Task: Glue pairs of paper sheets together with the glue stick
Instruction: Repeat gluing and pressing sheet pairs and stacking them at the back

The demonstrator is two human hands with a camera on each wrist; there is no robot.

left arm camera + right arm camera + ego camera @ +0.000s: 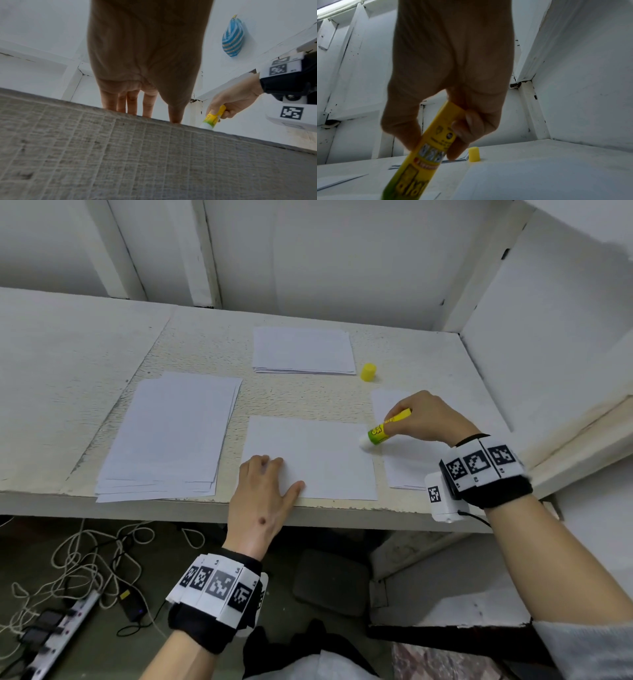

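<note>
A single white sheet lies at the table's front edge. My left hand rests flat on its near left corner, fingers straight; the left wrist view shows those fingers meeting the table edge. My right hand grips the uncapped yellow-green glue stick, tilted, its white tip at the sheet's right edge. The right wrist view shows the glue stick pinched between thumb and fingers. Its yellow cap stands apart on the table behind.
A big paper stack lies at left, a smaller stack at the back, and more sheets under my right hand. White walls close in the back and right. Cables and a power strip lie on the floor.
</note>
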